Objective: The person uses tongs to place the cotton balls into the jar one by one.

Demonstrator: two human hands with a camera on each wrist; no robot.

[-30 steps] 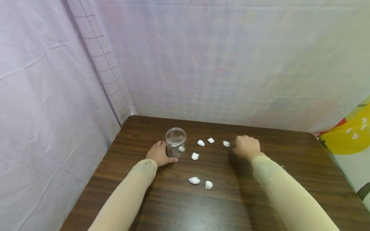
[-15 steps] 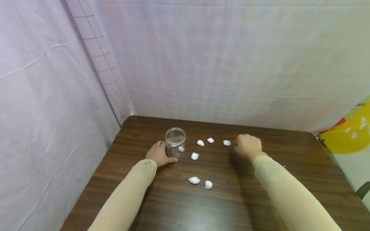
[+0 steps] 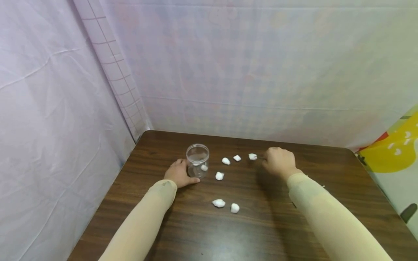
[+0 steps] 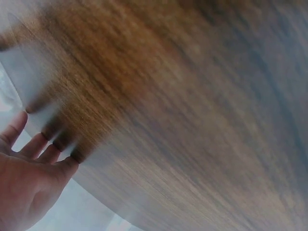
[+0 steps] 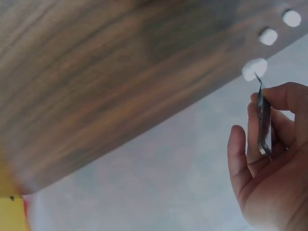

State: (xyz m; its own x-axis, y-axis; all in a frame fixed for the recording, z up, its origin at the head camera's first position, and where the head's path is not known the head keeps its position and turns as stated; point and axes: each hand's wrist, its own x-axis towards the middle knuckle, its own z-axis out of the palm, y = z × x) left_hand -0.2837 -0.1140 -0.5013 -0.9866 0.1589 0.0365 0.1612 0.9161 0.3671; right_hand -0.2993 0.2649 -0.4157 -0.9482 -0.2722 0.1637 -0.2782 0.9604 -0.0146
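My left hand [image 3: 179, 174] holds a clear plastic jar [image 3: 197, 154] from its left side, thumb along the near side of the base. Inside the upright, lidless jar lie white cotton balls. In the left wrist view only the fingers [image 4: 34, 147] and a sliver of the jar show. My right hand [image 3: 279, 162] pinches metal tweezers [image 5: 264, 122] between thumb and fingers. Their tips are on a cotton ball [image 3: 253, 156], which appears just above the table. Two cotton balls [image 3: 237, 158] [image 3: 226, 161] lie left of it.
Another cotton ball [image 3: 219, 176] lies just right of the jar. Two cotton balls [image 3: 218, 203] [image 3: 234, 208] sit nearer on the brown wooden table [image 3: 183, 232]. Pale curtains [image 3: 254, 72] hang behind and to the left. A yellow patterned cloth [image 3: 392, 156] hangs at the right.
My right hand has risen slightly, and the cotton ball at the tweezers has shifted up and a little left. The left hand and the jar have stayed in place.
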